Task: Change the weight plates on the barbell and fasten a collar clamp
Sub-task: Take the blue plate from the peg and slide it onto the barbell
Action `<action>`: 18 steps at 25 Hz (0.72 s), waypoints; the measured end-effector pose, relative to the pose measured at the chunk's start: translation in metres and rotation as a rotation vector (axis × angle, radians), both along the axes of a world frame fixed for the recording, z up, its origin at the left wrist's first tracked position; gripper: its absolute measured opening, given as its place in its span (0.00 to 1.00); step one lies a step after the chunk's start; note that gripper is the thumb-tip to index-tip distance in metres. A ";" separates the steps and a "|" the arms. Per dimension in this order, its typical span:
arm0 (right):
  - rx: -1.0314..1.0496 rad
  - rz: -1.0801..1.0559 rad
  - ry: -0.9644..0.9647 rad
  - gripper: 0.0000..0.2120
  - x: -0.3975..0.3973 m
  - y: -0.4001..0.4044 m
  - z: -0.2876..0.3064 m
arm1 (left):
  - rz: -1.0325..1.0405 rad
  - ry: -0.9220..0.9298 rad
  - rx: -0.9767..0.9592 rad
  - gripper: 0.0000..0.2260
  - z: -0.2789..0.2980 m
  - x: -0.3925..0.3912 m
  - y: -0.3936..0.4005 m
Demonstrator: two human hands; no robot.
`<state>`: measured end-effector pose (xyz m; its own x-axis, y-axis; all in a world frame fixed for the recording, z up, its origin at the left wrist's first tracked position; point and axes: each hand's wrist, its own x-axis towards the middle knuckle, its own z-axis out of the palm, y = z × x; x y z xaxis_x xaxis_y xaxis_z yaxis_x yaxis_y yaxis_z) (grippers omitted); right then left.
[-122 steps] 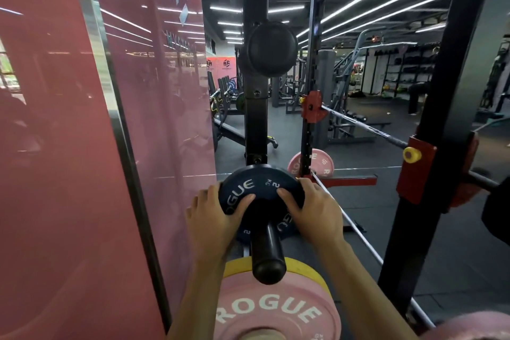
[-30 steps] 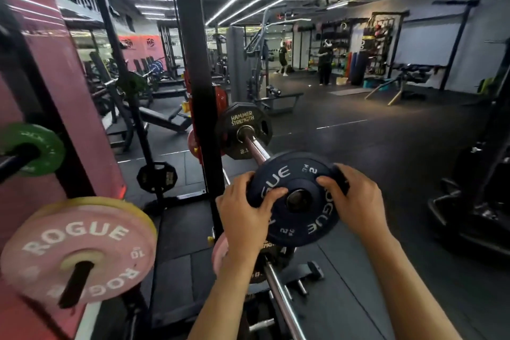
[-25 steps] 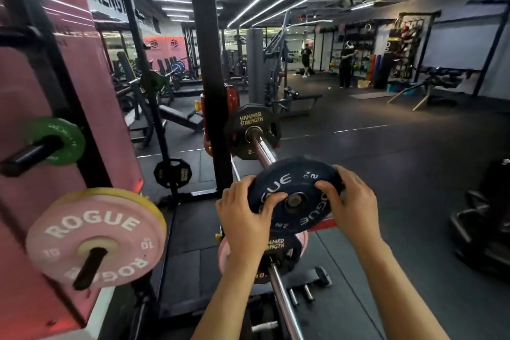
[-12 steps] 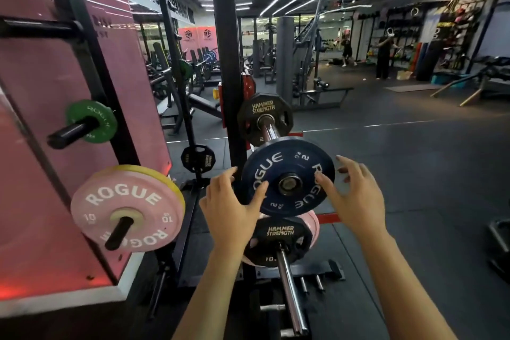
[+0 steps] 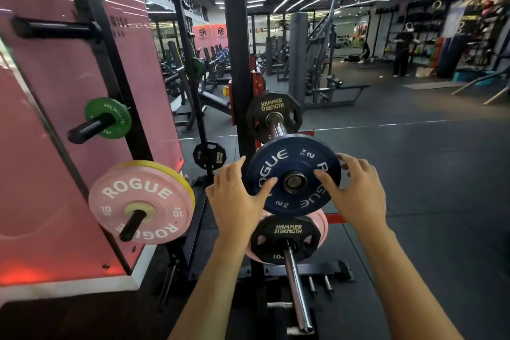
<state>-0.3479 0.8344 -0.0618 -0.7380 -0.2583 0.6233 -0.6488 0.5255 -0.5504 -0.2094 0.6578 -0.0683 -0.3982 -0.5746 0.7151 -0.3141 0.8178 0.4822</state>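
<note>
- Since half a second ago both hands have eased off the blue plate (image 5: pixel 294 174): it now sits on the barbell sleeve (image 5: pixel 294 181), whose end shows through the plate's centre hole.
- Left hand (image 5: pixel 234 193) is spread loose at the plate's left edge, its thumb tip touching the plate face near the "ROGUE" lettering and its other fingers behind the rim; it grips nothing.
- Right hand (image 5: pixel 358 190) is likewise spread wide, its thumb resting on the plate face just right of the sleeve end and its fingers curled past the right rim without clamping.
- Between the two hands, the blue plate stands upright, facing the camera, marked "2 KG".
- Beyond the hands, farther along the same bar, sits a black Hammer Strength plate (image 5: pixel 273 116), with a stretch of bare chrome sleeve between it and the blue plate.
- Below the hands, another black Hammer Strength plate (image 5: pixel 285 239) sits on a lower bar (image 5: pixel 296 290), with a pink plate (image 5: pixel 321 223) behind it.
- Well left of the left hand, a pink Rogue plate (image 5: pixel 138 201) and a small green plate (image 5: pixel 110 116) hang on storage pegs.
- No collar clamp can be made out.
</note>
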 end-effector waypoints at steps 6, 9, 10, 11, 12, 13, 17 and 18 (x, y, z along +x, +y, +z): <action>0.010 -0.007 -0.008 0.30 -0.021 -0.018 -0.001 | -0.027 -0.012 0.020 0.31 -0.005 -0.021 -0.017; 0.006 -0.008 -0.020 0.30 -0.038 -0.033 0.001 | -0.029 0.010 0.047 0.29 -0.003 -0.044 -0.030; 0.009 -0.011 -0.019 0.30 -0.046 -0.039 0.002 | -0.031 0.023 0.051 0.30 -0.002 -0.052 -0.036; 0.017 -0.016 -0.016 0.30 -0.053 -0.044 0.002 | -0.035 0.039 0.055 0.30 -0.002 -0.060 -0.042; 0.031 -0.020 -0.017 0.30 -0.061 -0.050 0.003 | -0.038 0.058 0.062 0.31 -0.003 -0.068 -0.049; 0.049 -0.021 -0.020 0.30 -0.068 -0.055 0.004 | -0.040 0.073 0.068 0.32 -0.003 -0.075 -0.055; 0.074 0.008 0.012 0.31 -0.104 -0.087 0.009 | -0.033 0.081 0.091 0.33 -0.001 -0.111 -0.088; 0.072 0.010 0.014 0.30 -0.114 -0.095 0.010 | -0.037 0.079 0.103 0.32 0.000 -0.121 -0.096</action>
<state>-0.4621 0.7393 -0.0519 -0.7264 -0.3096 0.6136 -0.6616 0.5569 -0.5022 -0.3302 0.5619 -0.0687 -0.3658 -0.6326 0.6826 -0.2424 0.7729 0.5864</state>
